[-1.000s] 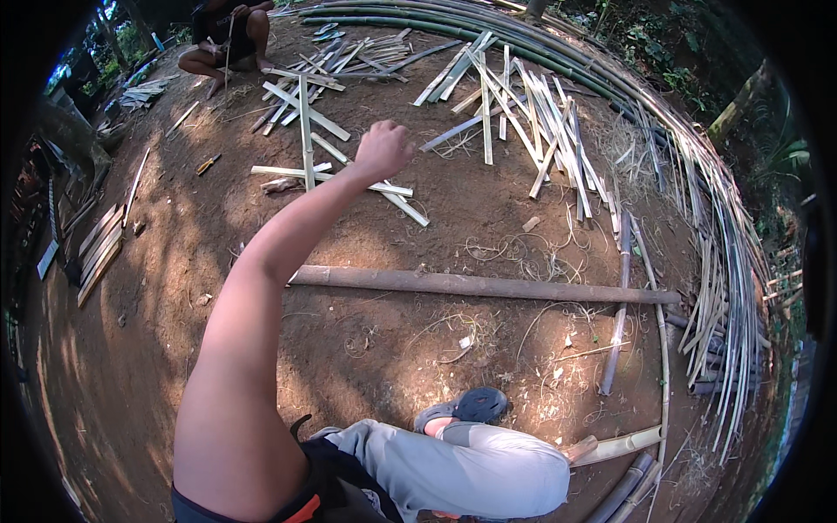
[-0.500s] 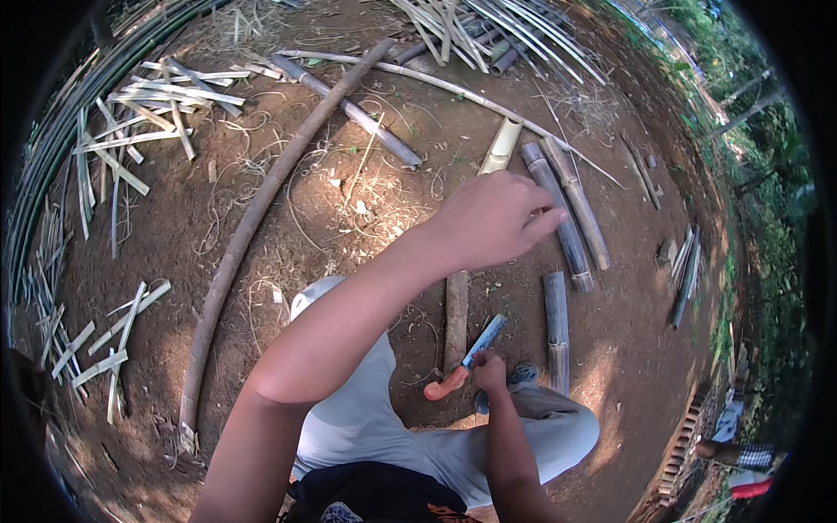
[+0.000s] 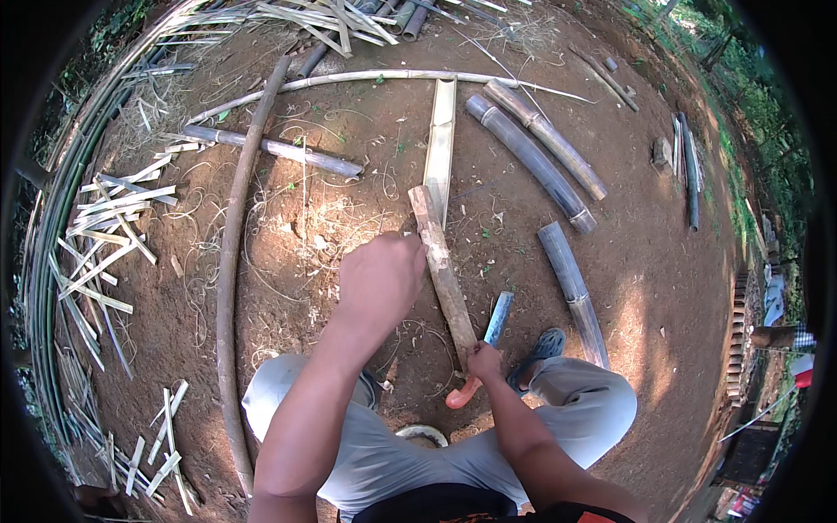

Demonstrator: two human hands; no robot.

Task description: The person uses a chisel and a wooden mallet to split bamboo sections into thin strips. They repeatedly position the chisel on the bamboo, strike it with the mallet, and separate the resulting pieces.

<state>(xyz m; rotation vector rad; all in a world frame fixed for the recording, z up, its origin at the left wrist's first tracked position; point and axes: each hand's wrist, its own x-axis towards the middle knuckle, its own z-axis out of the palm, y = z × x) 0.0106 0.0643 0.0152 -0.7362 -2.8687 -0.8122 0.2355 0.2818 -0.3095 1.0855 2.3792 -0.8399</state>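
Note:
My right hand (image 3: pixel 486 361) is closed around a knife where its blue-grey blade (image 3: pixel 499 319) meets the orange handle (image 3: pixel 464 393). The blade points away from me and the handle juts out below the hand. Right beside it runs a thick wooden stick (image 3: pixel 449 283), pale and chipped near its far part. My left hand (image 3: pixel 382 281) is a fist at the left side of that stick; its fingertips are hidden, so I cannot tell what they hold. Beyond the stick's far end lies a split bamboo length (image 3: pixel 440 144), pale hollow side up.
Dark bamboo lengths (image 3: pixel 532 166) and a shorter bamboo piece (image 3: pixel 573 292) lie to the right. A long pole (image 3: pixel 234 261) stretches along my left. Split bamboo strips (image 3: pixel 105 240) are scattered farther left. A pale round rim (image 3: pixel 423 434) shows between my legs.
My left hand has come back from over the split bamboo to the stick's left side, uncovering the stick. My right hand still grips the knife. The whole view has shifted.

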